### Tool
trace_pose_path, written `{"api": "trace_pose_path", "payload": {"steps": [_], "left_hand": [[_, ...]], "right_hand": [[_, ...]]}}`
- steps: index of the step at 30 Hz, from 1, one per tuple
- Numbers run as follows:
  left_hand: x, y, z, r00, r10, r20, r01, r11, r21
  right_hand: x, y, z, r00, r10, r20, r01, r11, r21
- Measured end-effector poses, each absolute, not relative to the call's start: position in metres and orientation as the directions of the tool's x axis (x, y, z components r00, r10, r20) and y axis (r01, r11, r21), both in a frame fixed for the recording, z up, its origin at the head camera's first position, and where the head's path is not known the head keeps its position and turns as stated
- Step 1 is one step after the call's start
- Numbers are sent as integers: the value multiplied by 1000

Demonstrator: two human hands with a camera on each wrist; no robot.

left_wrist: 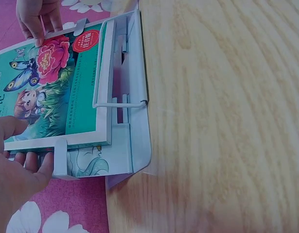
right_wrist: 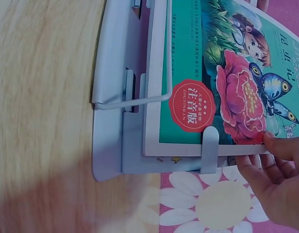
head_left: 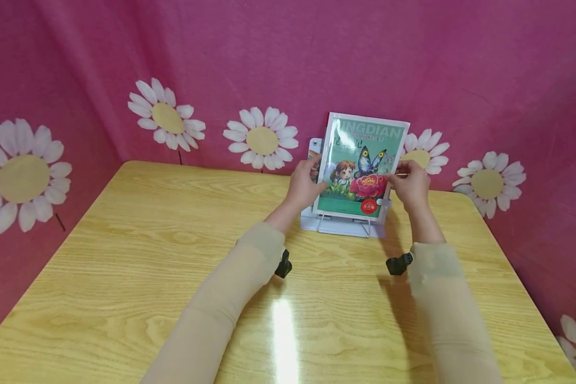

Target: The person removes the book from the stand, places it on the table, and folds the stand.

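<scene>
Left hand (head_left: 303,185), green picture-cover book (head_left: 349,160), right hand (head_left: 412,184): the book leans on a white stand (head_left: 309,222) near the table's (head_left: 173,256) back edge.

At the left, the hand is partly closed on the book's side edge, thumb on the cover, fingers behind, just above a clip (left_wrist: 61,160). In the middle, the book looks light and fairly bendy, with a glossy cover that may slide under a loose grip; its side edges above the clips seem the best hold. At the right, the other hand pinches the opposite edge, thumb in front, fingers curled behind, above a second clip (right_wrist: 210,150) lapping the cover.
</scene>
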State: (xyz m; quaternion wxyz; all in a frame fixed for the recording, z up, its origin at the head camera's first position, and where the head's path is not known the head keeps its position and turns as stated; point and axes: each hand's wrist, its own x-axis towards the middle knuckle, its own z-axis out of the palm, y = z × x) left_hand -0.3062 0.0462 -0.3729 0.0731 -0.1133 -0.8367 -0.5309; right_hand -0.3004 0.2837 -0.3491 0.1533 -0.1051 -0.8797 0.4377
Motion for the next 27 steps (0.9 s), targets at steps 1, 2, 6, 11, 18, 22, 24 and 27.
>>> {"api": "trace_pose_path", "payload": {"steps": [1,2,6,11,18,22,24,27], "left_hand": [[-307,46,-372,-963,109,245,269,407,873],[-307,46,-372,-964,108,244,267,399,877],[-309,45,-369,-964,109,244,267,404,875],[-313,45,-366,-953,125,275,303,400,865],[-318,45,-366,-923,110,369,385,327,863],[-320,45,-365,-901,91,425,430,334,839],[-320,45,-364,-887,85,453,453,339,824],[-320,45,-361,-863,77,499,493,339,801]], "right_hand": [[-301,284,-348,-932,317,176,51,594,-803],[-302,284,-348,-932,316,176,49,592,-805],[-303,285,-347,-928,321,188,38,584,-811],[-302,286,-342,-918,330,218,15,581,-814],[-301,287,-335,-909,353,220,18,561,-827],[-300,288,-332,-904,362,228,13,557,-831],[-300,287,-329,-896,370,246,-6,545,-839],[-299,286,-325,-879,389,277,-34,528,-849]]}}
